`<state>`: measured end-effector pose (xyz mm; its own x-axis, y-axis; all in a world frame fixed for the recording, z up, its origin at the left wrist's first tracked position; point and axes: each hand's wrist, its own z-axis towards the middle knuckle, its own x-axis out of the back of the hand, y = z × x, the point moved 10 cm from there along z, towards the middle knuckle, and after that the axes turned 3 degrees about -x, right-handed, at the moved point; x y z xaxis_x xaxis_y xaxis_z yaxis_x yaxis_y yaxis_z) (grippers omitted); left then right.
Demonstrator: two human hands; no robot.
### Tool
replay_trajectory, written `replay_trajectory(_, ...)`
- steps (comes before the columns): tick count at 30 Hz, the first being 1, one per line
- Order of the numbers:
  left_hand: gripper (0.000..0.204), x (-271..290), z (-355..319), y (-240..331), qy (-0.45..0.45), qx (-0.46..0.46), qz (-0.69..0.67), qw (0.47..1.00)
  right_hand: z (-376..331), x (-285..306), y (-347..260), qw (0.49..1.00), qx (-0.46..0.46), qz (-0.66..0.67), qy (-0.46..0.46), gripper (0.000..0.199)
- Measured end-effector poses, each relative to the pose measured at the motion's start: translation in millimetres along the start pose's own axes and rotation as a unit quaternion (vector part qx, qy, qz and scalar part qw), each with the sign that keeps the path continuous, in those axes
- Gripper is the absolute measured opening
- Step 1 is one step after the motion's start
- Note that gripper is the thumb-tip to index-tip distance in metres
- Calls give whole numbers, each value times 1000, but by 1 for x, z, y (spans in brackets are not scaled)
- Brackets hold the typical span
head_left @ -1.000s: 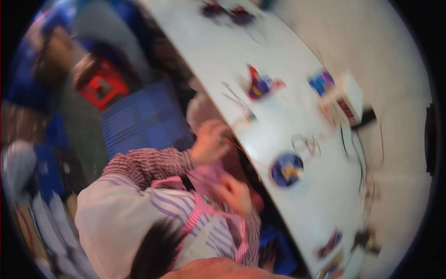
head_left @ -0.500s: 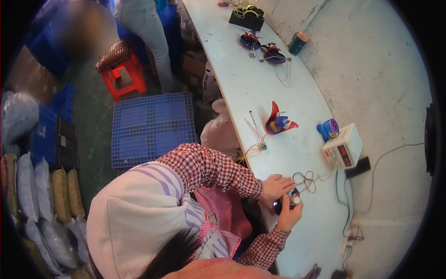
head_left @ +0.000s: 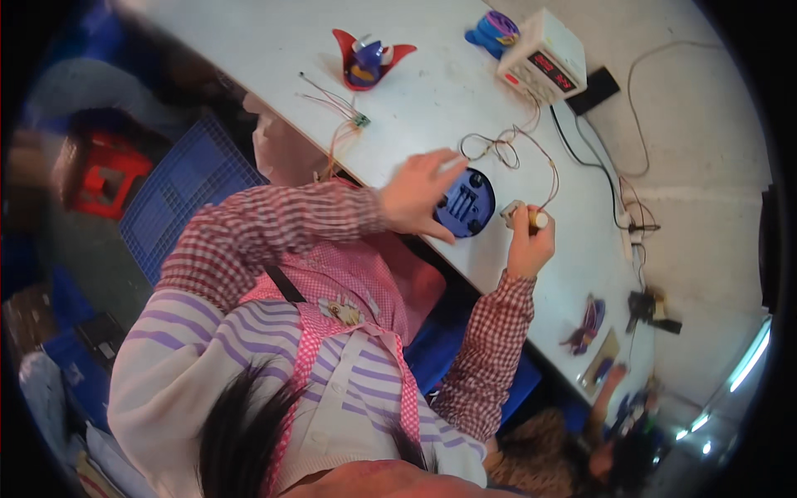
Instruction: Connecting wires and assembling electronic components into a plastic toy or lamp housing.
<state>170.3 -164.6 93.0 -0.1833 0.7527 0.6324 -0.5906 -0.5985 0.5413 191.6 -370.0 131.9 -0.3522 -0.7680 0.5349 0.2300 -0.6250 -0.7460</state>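
Left hand (head_left: 422, 196) spreads open at blue base (head_left: 466, 206); right hand (head_left: 530, 247) grips pale piece (head_left: 540, 220). Step judged: positioning; next move calls for slack wire (head_left: 554, 172).

Through my remote feed I observe, at left, a red stool (head_left: 108, 148) beside a blue grid pallet (head_left: 187, 195). At lower right I note a lit tube lamp (head_left: 751, 354).

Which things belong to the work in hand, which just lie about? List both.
Seemingly in use:
round blue part, at the left hand
small pale-ended piece, in the right hand
thin wires
white box with lit display

Seemingly lying about:
red winged piece
green circuit board
red stool
blue pallet
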Motion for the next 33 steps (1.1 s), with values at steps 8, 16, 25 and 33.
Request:
replay_trajectory(8,79,150,-35,-153,144,206,128,959,0,7,-2,991,29,-106,82,38)
replay_trajectory(16,77,123,2,-204,53,222,217,949,-37,-194,-123,975,164,-17,-152,35)
replay_trajectory(25,54,105,14,-198,78,298,52,950,-34,-272,-106,976,113,-158,-99,17)
replay_trajectory(33,46,69,14,-144,42,229,-453,860,-22,-159,-59,956,-119,184,-196,15)
